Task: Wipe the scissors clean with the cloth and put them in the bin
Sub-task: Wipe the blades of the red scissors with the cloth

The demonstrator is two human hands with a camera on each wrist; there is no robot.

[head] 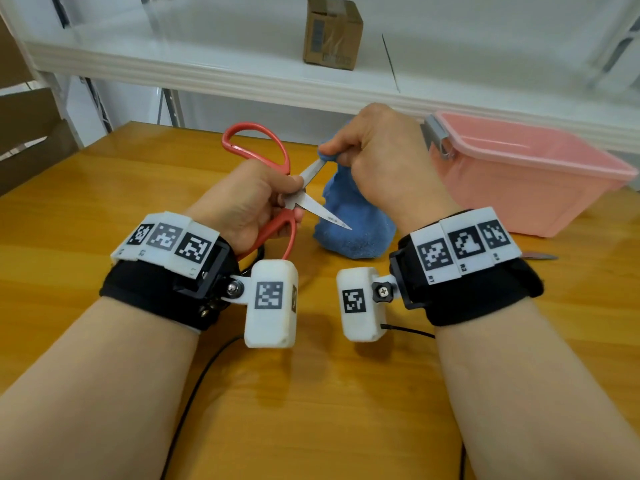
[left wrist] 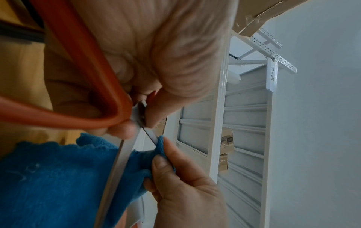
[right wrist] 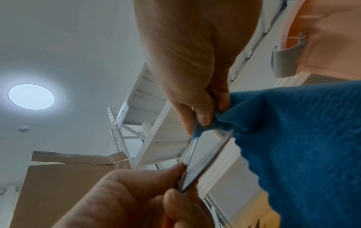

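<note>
The red-handled steel scissors are held above the orange wooden surface with their blades spread apart. The left hand has its grip curled tight around them near the pivot, one handle loop rising beyond the knuckles, the other lying under the palm. The right hand pinches a fold of the blue terry cloth over the tip of the upper blade, thumb and fingers pressed together on the fabric. The rest of the cloth hangs down to the surface, behind the lower blade. The pink plastic bin stands to the right, well apart from the scissors.
</note>
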